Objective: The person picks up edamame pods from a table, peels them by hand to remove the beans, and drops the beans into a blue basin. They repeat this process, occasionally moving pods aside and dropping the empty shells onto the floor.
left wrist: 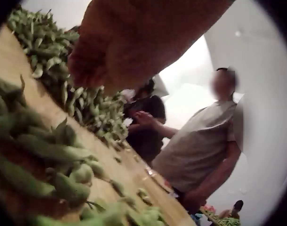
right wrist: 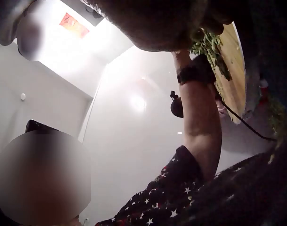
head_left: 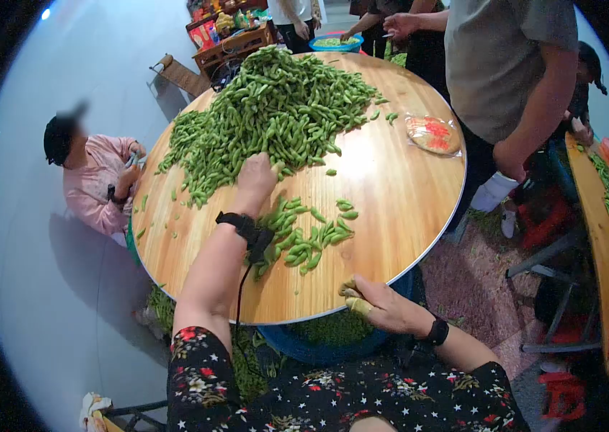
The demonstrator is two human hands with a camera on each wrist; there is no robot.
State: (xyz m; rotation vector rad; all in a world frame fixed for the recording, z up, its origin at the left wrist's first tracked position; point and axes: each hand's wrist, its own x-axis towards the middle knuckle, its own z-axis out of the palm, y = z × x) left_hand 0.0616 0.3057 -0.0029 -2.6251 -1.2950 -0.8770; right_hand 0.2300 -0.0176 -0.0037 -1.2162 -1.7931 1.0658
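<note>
Green bean pods [head_left: 297,108] are heaped on the round wooden table [head_left: 398,216], with a smaller scatter of pods [head_left: 308,248] nearer the body. My left hand [head_left: 256,180] reaches to the near edge of the heap, fingers bent down; whether it grips a pod is hidden. In the left wrist view that hand [left wrist: 117,56] is above pods [left wrist: 49,155]. Just off the table's near edge is my right hand [head_left: 387,307], thumb and fingers drawn together, a yellowish covering on one finger. I cannot tell whether a pod is between its fingertips. The right wrist view shows it dark.
A bagged round item [head_left: 434,135] lies on the table's right side. Under the near edge stands a blue tub [head_left: 319,349]. A person in pink [head_left: 99,176] sits left; another in grey [head_left: 495,79] stands right. A second table [head_left: 592,216] bears pods.
</note>
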